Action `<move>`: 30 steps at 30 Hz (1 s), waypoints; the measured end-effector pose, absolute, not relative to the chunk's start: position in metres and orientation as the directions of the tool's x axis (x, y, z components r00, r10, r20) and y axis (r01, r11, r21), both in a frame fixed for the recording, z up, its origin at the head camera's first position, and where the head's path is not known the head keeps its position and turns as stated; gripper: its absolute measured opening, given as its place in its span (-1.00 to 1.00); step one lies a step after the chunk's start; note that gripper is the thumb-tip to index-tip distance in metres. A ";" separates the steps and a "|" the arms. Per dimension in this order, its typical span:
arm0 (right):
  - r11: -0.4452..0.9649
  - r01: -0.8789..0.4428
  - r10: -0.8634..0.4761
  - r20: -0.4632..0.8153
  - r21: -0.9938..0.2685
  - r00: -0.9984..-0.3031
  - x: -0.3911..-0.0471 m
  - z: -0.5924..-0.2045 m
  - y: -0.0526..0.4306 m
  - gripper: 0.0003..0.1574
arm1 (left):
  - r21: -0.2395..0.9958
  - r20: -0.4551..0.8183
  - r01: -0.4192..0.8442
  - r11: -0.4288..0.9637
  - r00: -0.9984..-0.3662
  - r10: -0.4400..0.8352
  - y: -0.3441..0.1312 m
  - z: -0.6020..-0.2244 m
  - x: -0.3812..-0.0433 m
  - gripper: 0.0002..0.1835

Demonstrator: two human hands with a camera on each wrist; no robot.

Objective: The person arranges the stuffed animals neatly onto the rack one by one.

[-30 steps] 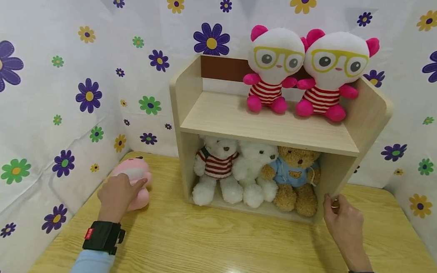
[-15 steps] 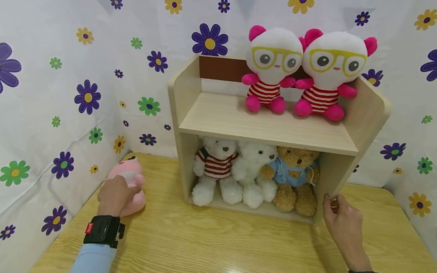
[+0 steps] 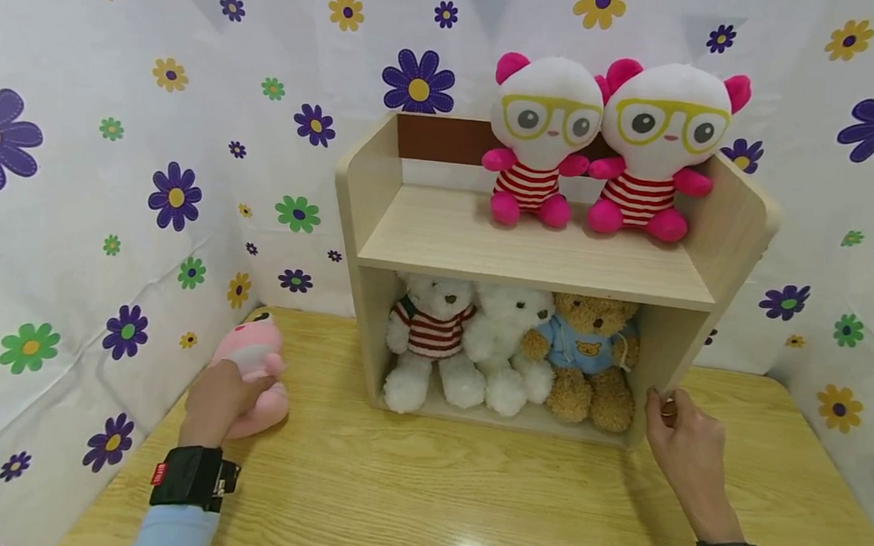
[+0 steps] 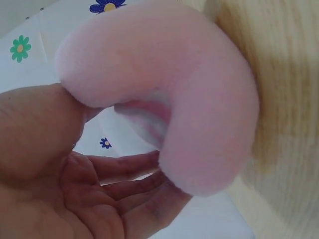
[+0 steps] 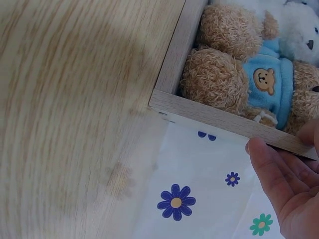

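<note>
At the left side of the table, my left hand [image 3: 221,398] holds a pink plush toy [image 3: 263,413] with a pale grey-white patch. Close up in the left wrist view, the thumb and fingers [image 4: 144,206] pinch the toy's curved pink part [image 4: 209,99]; most of its other side is hidden there. My right hand [image 3: 685,443] grips the lower right side panel of a light wooden shelf [image 3: 536,254], thumb and fingers on either side of the board in the right wrist view. Beside that panel sits a brown teddy bear [image 3: 589,357] in a blue hoodie.
Two white-and-pink panda plush toys [image 3: 542,121] with yellow glasses sit on the upper shelf. Below are a white bear [image 3: 433,340] in a striped shirt and another white bear [image 3: 508,344]. A flowered cloth [image 3: 57,225] hangs behind the wooden table [image 3: 423,498].
My left hand has drawn the pink plush toy slightly left and nearer to me, and it now leans more upright. The right hand and the shelf stay where they were.
</note>
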State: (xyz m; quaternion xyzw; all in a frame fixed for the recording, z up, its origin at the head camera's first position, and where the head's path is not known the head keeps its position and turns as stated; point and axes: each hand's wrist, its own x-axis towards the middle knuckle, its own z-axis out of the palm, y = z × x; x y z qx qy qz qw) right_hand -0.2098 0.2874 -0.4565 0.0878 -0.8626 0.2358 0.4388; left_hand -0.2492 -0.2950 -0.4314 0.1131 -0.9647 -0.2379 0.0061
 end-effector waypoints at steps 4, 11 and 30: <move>0.865 -0.367 0.057 0.793 -0.343 -0.606 -0.210 -0.457 0.287 -0.87 | 0.532 -0.023 -0.186 0.826 -0.978 -0.206 -0.305 -0.433 -0.245 -0.51; 0.874 -0.361 0.050 0.798 -0.326 -0.601 -0.212 -0.458 0.289 -0.87 | 0.594 -0.039 -0.237 0.769 -0.963 -0.267 -0.309 -0.429 -0.244 -0.27; 0.868 -0.351 0.065 0.782 -0.351 -0.620 -0.210 -0.458 0.288 -0.88 | 0.654 0.747 0.484 0.582 -0.533 -0.396 -0.238 -0.391 -0.231 -0.51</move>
